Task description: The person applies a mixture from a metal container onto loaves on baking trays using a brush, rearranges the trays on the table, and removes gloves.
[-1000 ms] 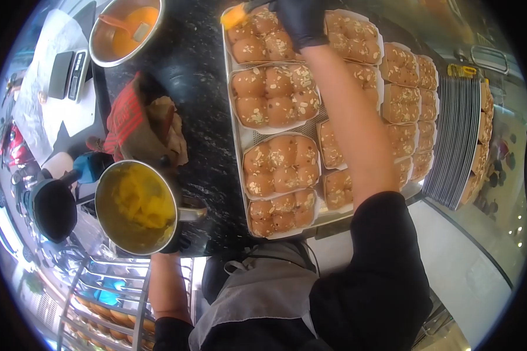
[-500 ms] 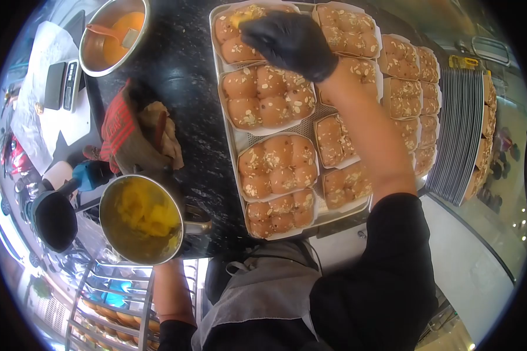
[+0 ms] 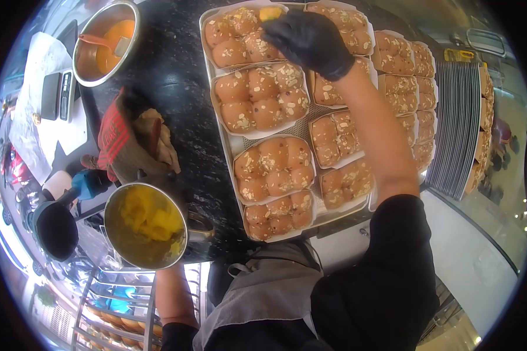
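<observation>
My right hand (image 3: 316, 44), in a black glove, is closed on a soft yellow lump, perhaps butter (image 3: 271, 13). It presses this against the top of a six-part bun loaf (image 3: 231, 52), flecked with almond flakes, at the far end of a metal tray (image 3: 310, 119). More such loaves in paper cases fill the tray, including one just nearer (image 3: 260, 99). At lower left, a steel pot (image 3: 123, 243) with a side handle holds several yellow chunks (image 3: 149, 213). My left forearm runs behind the tilted pot, which that hand supports; its fingers are hidden.
A steel bowl (image 3: 88, 67) with orange liquid and a brush (image 3: 99, 41) stands at far left. Nearer lie a red-striped grey cloth (image 3: 114, 137) and a scale (image 3: 58, 96). More loaves (image 3: 401, 93) and stacked trays (image 3: 454, 123) are on the right. A rack (image 3: 85, 304) stands below left.
My right hand has slid rightward across the far loaf with the yellow lump. The pot has shifted slightly right and nearer. The whole view has turned a little.
</observation>
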The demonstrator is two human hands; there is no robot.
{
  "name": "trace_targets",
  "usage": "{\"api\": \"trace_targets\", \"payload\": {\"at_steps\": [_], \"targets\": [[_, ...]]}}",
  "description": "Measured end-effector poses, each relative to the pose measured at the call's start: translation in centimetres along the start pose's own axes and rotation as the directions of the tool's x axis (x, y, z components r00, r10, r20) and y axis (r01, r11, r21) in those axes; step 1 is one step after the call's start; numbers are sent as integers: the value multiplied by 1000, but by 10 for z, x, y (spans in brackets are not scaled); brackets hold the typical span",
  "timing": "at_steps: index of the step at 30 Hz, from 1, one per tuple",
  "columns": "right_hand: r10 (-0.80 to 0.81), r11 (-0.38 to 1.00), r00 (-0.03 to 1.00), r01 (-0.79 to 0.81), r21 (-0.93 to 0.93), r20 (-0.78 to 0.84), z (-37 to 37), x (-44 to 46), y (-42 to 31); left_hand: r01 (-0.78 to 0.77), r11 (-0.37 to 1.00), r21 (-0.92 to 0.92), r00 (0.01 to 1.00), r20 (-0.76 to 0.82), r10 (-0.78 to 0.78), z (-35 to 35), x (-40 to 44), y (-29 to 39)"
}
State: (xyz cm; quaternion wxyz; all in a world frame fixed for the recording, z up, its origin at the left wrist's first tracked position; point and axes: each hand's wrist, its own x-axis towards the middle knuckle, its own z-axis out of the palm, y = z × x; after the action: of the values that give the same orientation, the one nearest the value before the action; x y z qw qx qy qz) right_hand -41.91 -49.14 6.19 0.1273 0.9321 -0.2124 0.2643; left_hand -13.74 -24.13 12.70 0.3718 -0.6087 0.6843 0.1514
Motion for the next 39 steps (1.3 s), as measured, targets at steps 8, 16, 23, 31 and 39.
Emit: {"api": "trace_targets", "payload": {"at_steps": [8,16,23,31,39], "targets": [[-100,992,995,97,82,26,-16,-12,-10,-46,995,88,991,126,35,-23,4,7],[872,444,488,-766,465,-29,-12,-42,25,-66,957,283,987,163,20,-12,4,14],[52,997,999,-52,57,9,1,26,-91,-19,831,556,982,166,-89,-4,9,13],[-6,994,998,-1,105,61,5,27,-98,7,626,780,972,142,-188,31,-12,-1],[783,183,581,-559,809,224,-6,19,-78,9,357,934,967,83,-240,54,-20,1]]}}
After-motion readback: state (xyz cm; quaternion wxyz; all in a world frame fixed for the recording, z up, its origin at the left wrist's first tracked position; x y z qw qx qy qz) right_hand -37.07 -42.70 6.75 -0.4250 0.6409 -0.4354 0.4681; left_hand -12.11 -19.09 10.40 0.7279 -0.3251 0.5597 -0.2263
